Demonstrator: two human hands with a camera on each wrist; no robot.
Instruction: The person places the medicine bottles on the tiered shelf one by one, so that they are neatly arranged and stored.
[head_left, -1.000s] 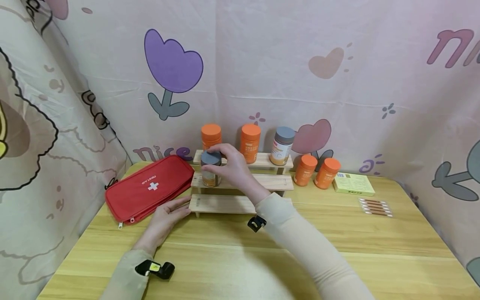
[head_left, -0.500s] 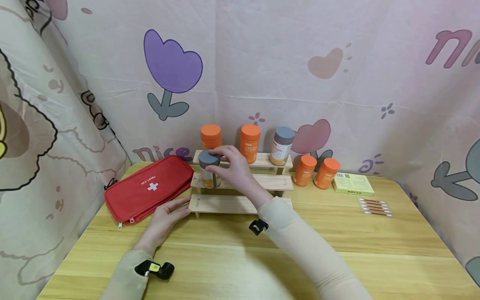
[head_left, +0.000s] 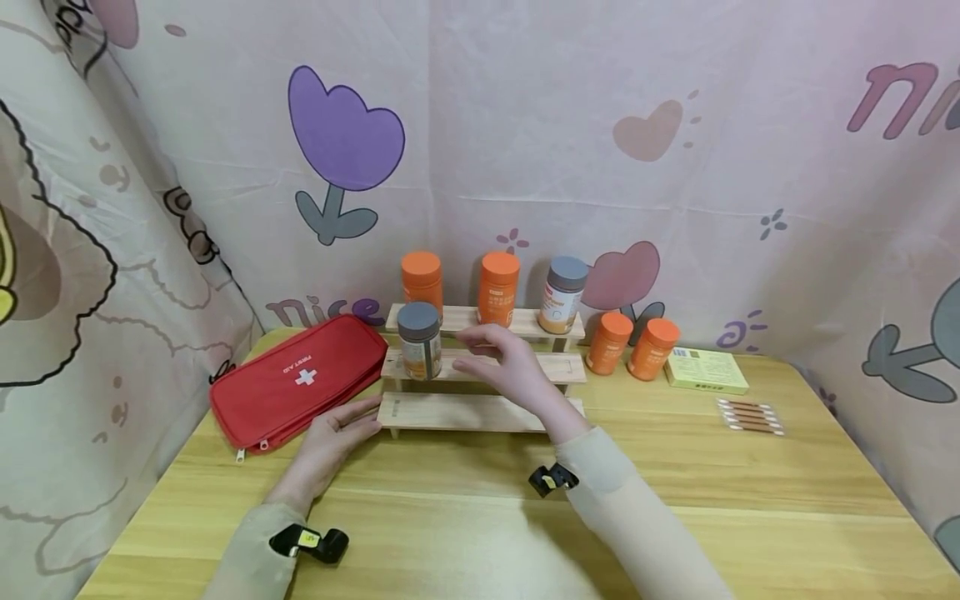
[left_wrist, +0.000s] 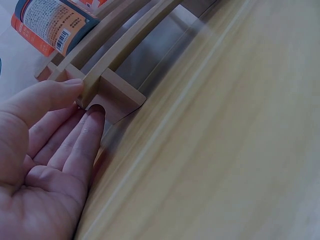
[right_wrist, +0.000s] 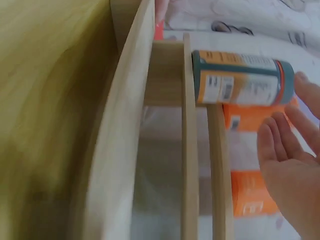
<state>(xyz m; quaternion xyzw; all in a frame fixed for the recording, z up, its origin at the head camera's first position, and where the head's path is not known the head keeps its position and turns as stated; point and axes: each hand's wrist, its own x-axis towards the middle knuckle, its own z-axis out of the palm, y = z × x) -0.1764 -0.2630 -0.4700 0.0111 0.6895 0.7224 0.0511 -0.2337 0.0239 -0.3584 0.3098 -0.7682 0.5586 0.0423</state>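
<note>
A grey-capped jar (head_left: 420, 342) stands upright at the left end of the middle step of a three-step wooden display rack (head_left: 487, 408). My right hand (head_left: 506, 367) is just right of this jar, thumb and fingers spread apart with nothing between them. In the right wrist view a gap shows between the fingers (right_wrist: 277, 132) and most of the jar (right_wrist: 240, 80). My left hand (head_left: 330, 442) holds the left end of the lowest step. In the left wrist view the thumb lies at the board's end and the fingertips (left_wrist: 97, 110) are beneath it.
On the top step stand two orange jars (head_left: 498, 292) and another grey-capped jar (head_left: 564, 296). A red first aid pouch (head_left: 300, 383) lies left of the rack. To the right are two small orange bottles (head_left: 654, 350), a yellow-green box (head_left: 705, 369) and a pack of cotton swabs (head_left: 750, 415).
My right hand has let go of the grey-capped jar and moved right, away from it. The jar turned slightly and stays on the middle step. The left hand has kept its place.
</note>
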